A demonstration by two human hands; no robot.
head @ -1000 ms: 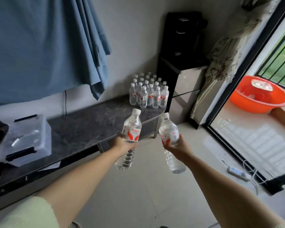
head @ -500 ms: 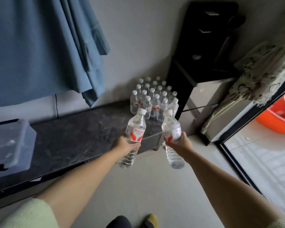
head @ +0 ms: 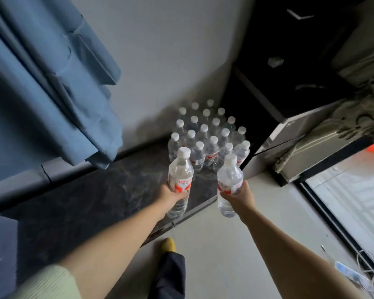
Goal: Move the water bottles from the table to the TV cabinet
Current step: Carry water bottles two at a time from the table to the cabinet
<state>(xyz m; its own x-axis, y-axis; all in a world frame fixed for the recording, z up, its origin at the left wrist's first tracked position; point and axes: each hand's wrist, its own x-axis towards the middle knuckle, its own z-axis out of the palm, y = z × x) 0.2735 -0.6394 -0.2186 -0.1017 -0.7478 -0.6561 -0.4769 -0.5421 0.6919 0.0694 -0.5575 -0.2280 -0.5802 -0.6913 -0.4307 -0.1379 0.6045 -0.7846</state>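
Foot (head: pixel 168 244): yellow slipper on pale floor, nearest item, toe just short of the cabinet's front edge. Person stands close in, presumably for reach.

Left hand (head: pixel 171 196): fingers wrapped round the lower label of the left bottle (head: pixel 180 175). Bottle upright, white cap on top, base hanging over the cabinet top. Held low on the body, likely so the base can be set down flat.

Right hand (head: pixel 239 197): closed likewise round the right bottle (head: pixel 229 182) at its label. This bottle hangs just off the cabinet's right end, over floor, not yet above the surface.

Cabinet (head: pixel 95 190): low, dark marbled top, running from near left to far right along the wall. Judged the delivery point. Both carried bottles are in the air, not touching it.

Cluster (head: pixel 207 137): some twenty upright capped bottles, packed in tight rows at the cabinet's far right corner against the wall. The packing saves room; free slab lies just in front of it, where the two in hand would probably go.

Cloth (head: pixel 52 83): blue, hanging on the wall to the left, above the cabinet.

Dark unit (head: pixel 300 61): far right, beside the cluster.
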